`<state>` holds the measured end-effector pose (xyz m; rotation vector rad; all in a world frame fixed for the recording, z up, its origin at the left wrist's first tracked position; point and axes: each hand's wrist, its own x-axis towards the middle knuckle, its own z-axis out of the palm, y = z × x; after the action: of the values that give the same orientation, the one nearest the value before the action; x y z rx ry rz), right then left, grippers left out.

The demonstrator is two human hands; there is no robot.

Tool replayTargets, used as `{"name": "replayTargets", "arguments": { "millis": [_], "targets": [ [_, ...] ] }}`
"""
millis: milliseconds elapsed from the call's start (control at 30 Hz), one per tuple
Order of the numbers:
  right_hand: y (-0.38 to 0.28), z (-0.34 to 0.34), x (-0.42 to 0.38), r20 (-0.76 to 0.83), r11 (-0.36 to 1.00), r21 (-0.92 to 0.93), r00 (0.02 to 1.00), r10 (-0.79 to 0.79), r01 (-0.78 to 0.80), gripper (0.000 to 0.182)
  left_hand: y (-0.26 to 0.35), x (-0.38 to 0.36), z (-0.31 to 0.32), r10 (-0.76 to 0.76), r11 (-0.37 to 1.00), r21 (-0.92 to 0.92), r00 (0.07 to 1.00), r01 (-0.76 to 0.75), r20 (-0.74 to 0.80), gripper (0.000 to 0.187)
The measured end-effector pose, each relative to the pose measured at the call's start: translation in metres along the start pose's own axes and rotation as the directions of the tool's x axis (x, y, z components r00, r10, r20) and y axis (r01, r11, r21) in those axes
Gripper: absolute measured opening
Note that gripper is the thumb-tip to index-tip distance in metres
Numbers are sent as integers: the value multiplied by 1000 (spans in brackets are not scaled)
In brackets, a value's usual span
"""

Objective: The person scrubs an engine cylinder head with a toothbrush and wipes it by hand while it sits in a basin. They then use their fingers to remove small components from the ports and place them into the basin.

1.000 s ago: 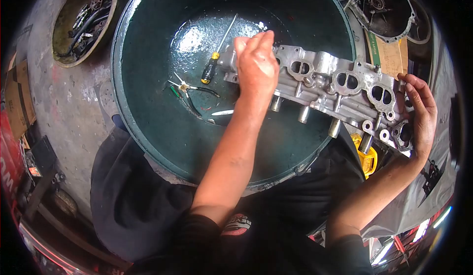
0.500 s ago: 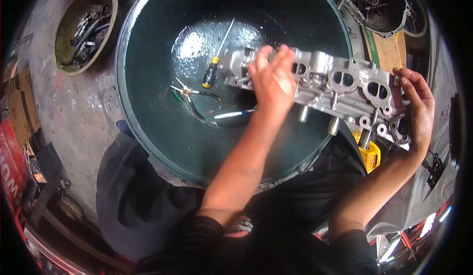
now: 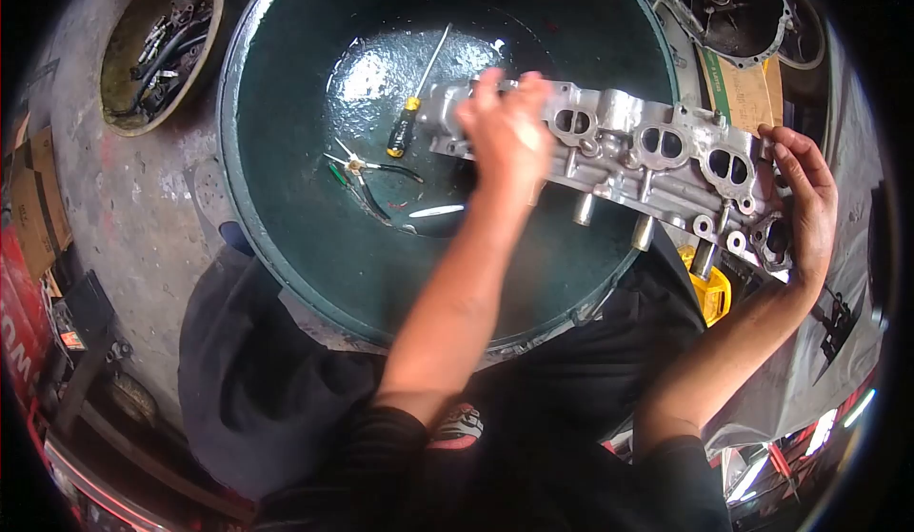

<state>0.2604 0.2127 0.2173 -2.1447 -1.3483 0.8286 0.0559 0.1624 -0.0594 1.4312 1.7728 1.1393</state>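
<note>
A grey metal cylinder head lies tilted over the right part of a large dark green basin. My right hand grips its right end, fingers at the upper corner and palm along the side. Across the left part of its top rests my left hand, smeared by motion, with fingers bent over the metal. In the basin, left of the part, are a yellow and black screwdriver, pliers with dark handles, and a white pen-like tool.
An oval tub with dark metal parts and hoses stands at the upper left. At the upper right, a round metal housing lies near cardboard. A yellow plastic object sits below the cylinder head's right half.
My left hand has slid left along the cylinder head, uncovering more of an oval port. My right hand keeps its place at the right end.
</note>
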Motion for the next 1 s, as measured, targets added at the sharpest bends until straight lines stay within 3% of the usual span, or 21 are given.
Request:
{"name": "replayTargets", "arguments": {
  "millis": [33, 100, 133, 167, 200, 233, 333, 433, 467, 567, 633, 700, 733, 833, 867, 967, 1000],
  "targets": [
    [0, -5, 2, 36, 999, -43, 999, -11, 12, 17, -14, 8, -13, -83, 994, 82, 994, 77, 68, 30],
    [5, -13, 8, 104, 993, -108, 994, -30, 41, 17, -27, 9, -22, 6, 1000, 26, 996, -4, -91, 35],
    [6, -10, 6, 86, 997, -72, 996, -16, 23, 16, -15, 9, -24, 6, 1000, -1, 993, -6, -121, 34],
    [9, -8, 5, 50, 996, 86, 999, 20, -24, 17, 1, 4, -22, -7, 1000, -29, 990, 3, -141, 33],
    [8, -4, 2, 26, 998, 67, 1000, 16, -17, 17, 7, -6, -13, 70, 997, -40, 994, -73, -86, 38],
    [5, -1, 1, 6, 999, 46, 1000, 2, -3, 17, 16, -14, -1, 99, 988, -106, 987, -112, -126, 44],
    [4, -6, 5, 47, 995, -91, 998, -32, 36, 17, 25, -31, -9, 66, 995, -78, 998, -67, -20, 45],
    [1, -1, 0, -29, 1000, 2, 1000, -11, 11, 18, 19, -10, -7, 67, 997, -34, 997, -68, -27, 42],
    [3, -8, 3, 53, 999, -25, 998, -30, 31, 18, 17, -3, -8, 6, 1000, -6, 999, -6, 44, 40],
    [9, -17, 10, 57, 981, -182, 997, -59, 68, 17, 24, -38, 1, 43, 992, -115, 997, -50, -63, 39],
    [5, -9, 7, 27, 1000, -23, 999, -19, 19, 17, 31, -39, -6, 9, 999, -51, 1000, -8, 17, 38],
    [11, -11, 2, -9, 995, 97, 1000, 3, -2, 18, 23, -22, -1, -2, 999, -35, 1000, 1, -30, 36],
    [14, -14, -2, 2, 997, 69, 1000, 19, -19, 18, 23, -13, -3, -35, 999, -11, 999, 35, 9, 34],
    [14, -19, 10, 30, 1000, 9, 1000, 7, -8, 18, 32, -13, -24, -34, 980, -184, 982, 69, 185, 31],
    [13, -20, 9, 47, 993, -111, 999, -26, 31, 19, 35, -18, -34, -49, 938, -331, 983, 106, 175, 29],
    [9, -15, 3, 17, 1000, -11, 1000, 1, -1, 18, -10, -2, -35, -211, 971, -161, 952, 178, -219, 30],
    [8, -13, 1, 10, 999, 40, 999, 31, -31, 18, -25, 3, -39, -195, 980, -69, 956, 184, -218, 30]
  ]
}}
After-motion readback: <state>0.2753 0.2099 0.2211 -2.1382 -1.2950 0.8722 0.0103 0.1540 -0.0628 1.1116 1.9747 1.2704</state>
